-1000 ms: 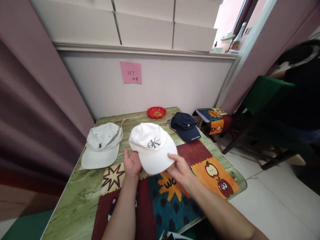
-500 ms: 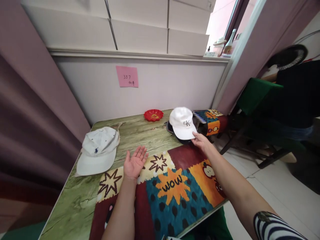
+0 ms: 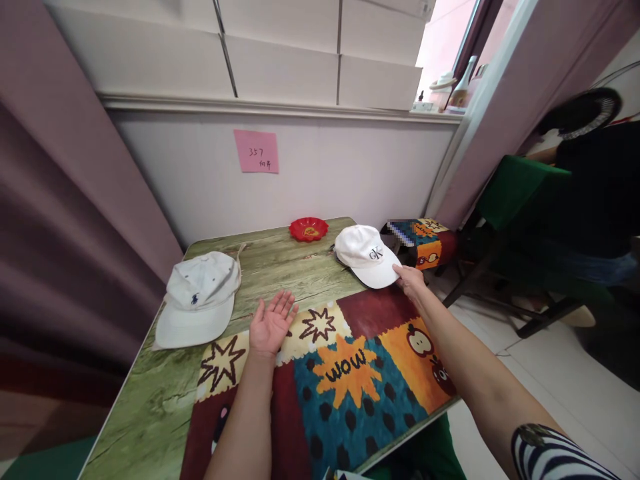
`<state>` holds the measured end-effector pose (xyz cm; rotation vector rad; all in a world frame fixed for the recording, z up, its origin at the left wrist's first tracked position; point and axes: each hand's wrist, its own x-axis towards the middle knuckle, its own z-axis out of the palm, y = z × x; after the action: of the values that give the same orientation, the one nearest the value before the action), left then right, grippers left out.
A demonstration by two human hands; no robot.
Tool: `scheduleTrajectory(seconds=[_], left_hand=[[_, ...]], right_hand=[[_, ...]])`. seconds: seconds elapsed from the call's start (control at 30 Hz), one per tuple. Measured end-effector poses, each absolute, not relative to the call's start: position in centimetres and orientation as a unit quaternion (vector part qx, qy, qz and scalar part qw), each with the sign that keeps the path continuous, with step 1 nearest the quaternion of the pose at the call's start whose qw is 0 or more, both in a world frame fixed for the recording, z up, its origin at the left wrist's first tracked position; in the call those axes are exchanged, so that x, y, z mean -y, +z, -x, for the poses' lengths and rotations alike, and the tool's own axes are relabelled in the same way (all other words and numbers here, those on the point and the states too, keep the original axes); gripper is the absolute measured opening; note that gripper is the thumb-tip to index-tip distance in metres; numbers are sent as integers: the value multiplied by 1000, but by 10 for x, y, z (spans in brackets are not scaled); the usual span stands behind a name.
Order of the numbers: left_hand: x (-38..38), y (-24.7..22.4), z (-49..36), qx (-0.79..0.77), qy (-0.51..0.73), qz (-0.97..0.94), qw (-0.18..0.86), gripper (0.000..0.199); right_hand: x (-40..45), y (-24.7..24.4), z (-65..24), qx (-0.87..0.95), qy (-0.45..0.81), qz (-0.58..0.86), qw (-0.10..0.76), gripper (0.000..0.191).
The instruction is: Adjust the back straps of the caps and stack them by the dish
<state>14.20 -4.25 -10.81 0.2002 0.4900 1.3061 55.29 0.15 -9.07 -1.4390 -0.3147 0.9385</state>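
My right hand (image 3: 411, 279) pinches the brim of a white baseball cap (image 3: 363, 250) with dark letters on its front. That cap sits at the right side of the table, over something dark that shows only at its edge. My left hand (image 3: 271, 325) rests palm up with the fingers stretched out, holding nothing, on the patterned mat (image 3: 345, 427). To its left, a pale grey baseball cap (image 3: 200, 300) with a small dark emblem lies on the wooden tabletop, brim toward me.
A red scalloped dish (image 3: 309, 229) stands at the back of the table by the wall. A pink note (image 3: 257, 151) is stuck above it. Right of the table are a patterned-cloth surface (image 3: 425, 243), a green-covered chair (image 3: 523, 183) and a person in dark clothes (image 3: 600, 180).
The white cap has come down and tilted, its brim shifting right and toward me with my right hand. My left hand stays in place.
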Motion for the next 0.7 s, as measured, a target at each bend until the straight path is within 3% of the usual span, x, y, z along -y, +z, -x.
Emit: scheduleTrajectory(seconds=[0.1, 0.33, 0.5, 0.7], left_hand=[[42, -108, -143, -229, 600, -93, 761, 49], [41, -111, -142, -222, 599, -92, 764, 47], [41, -109, -142, -225, 594, -95, 766, 45], [42, -107, -143, -233, 593, -100, 764, 43]], right_hand=[[8, -102, -557, 154, 364, 670, 628, 32], [3, -106, -561, 151, 339, 694, 617, 18], [-6, -104, -563, 147, 337, 694, 619, 27], [10, -109, -565, 214, 275, 751, 561, 23]])
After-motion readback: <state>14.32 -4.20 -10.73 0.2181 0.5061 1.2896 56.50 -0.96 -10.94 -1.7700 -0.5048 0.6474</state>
